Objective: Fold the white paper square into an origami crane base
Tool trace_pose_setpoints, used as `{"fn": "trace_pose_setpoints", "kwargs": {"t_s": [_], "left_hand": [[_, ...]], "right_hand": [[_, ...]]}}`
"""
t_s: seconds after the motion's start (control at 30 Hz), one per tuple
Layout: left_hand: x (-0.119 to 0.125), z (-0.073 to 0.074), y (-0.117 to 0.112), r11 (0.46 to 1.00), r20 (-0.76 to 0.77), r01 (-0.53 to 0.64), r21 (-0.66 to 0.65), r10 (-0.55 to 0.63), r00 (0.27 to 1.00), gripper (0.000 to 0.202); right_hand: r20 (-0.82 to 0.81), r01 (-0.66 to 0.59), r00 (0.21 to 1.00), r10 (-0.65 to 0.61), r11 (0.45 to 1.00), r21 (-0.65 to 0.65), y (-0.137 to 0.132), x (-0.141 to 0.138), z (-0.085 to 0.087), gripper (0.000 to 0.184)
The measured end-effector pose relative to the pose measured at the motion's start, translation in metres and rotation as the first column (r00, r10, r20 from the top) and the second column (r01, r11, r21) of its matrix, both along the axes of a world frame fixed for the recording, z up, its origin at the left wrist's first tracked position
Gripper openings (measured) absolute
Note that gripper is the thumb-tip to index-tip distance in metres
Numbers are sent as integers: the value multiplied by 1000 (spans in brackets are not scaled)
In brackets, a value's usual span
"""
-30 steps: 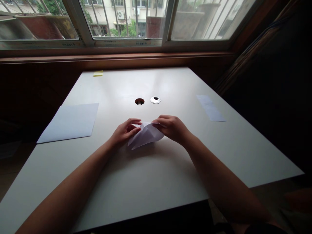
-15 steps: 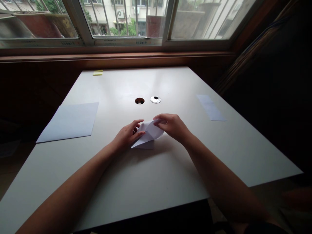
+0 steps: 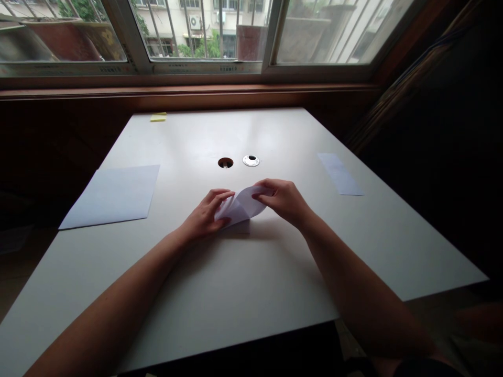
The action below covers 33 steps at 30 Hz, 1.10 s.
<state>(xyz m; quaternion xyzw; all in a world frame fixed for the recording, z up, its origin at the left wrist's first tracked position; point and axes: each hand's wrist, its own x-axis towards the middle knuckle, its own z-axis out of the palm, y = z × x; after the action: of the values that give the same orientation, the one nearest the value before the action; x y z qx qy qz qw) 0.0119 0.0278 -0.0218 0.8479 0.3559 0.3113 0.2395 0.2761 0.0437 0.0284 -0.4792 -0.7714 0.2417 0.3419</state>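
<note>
A small piece of white paper [image 3: 242,204] is held between my two hands, curved and partly lifted off the white table [image 3: 236,283]. My left hand [image 3: 208,212] grips its left end, thumb below and fingers above. At the paper's upper right, my right hand [image 3: 281,199] pinches the edge between thumb and fingers. A lower part of the paper shows beneath the curved sheet, near the tabletop. My left fingers partly cover the left end, so its folds there are hidden.
Larger white sheets [image 3: 113,196] lie at the table's left edge. On the right rests a narrow paper strip [image 3: 340,175]. Beyond my hands are a round hole [image 3: 225,163] and a silver ring-shaped cover [image 3: 250,161]. Yellow sticky notes [image 3: 158,117] sit at the far left, below the window [image 3: 204,31].
My right hand has moved slightly up and right with the paper's edge. The sheet is now more stretched and curved, and my left hand has shifted its hold on the left end.
</note>
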Motion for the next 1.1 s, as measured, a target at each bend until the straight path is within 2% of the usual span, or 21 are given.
{"fn": "trace_pose_setpoints", "kwargs": {"t_s": [0.13, 0.2, 0.37, 0.5, 0.6, 0.67, 0.73, 0.93, 1.1], "left_hand": [[3, -1, 0, 990, -241, -6, 142, 41, 970, 61], [4, 0, 0, 986, -345, -10, 164, 67, 936, 61], [3, 0, -1, 983, -450, 7, 184, 78, 889, 72], [2, -6, -1, 974, -434, 24, 224, 78, 897, 84], [1, -10, 0, 969, -369, -1, 248, 96, 924, 72], [1, -11, 1, 967, -328, -14, 254, 100, 939, 67], [1, -12, 1, 967, -304, -20, 255, 100, 947, 66], [2, -9, -1, 975, -285, -49, 219, 112, 952, 62], [1, -7, -1, 981, -295, -66, 183, 119, 948, 60]], "right_hand": [[46, 16, 999, -21, 994, 107, -2, -5, -1, 19], [36, 51, 998, -57, 988, 147, -5, -10, -4, 28], [-27, 149, 989, -147, 979, 141, -10, -20, -15, 54], [-49, 186, 982, -184, 982, 35, -9, -22, -20, 57], [-93, 172, 978, -189, 970, -172, -6, -21, -22, 56], [-165, 130, 968, -190, 939, -319, -4, -21, -26, 56], [-235, 99, 950, -204, 913, -395, -1, -21, -30, 56], [-267, 100, 937, -226, 905, -414, 0, -21, -31, 66], [-362, -50, 928, -91, 931, -363, 1, -20, -26, 79]]}}
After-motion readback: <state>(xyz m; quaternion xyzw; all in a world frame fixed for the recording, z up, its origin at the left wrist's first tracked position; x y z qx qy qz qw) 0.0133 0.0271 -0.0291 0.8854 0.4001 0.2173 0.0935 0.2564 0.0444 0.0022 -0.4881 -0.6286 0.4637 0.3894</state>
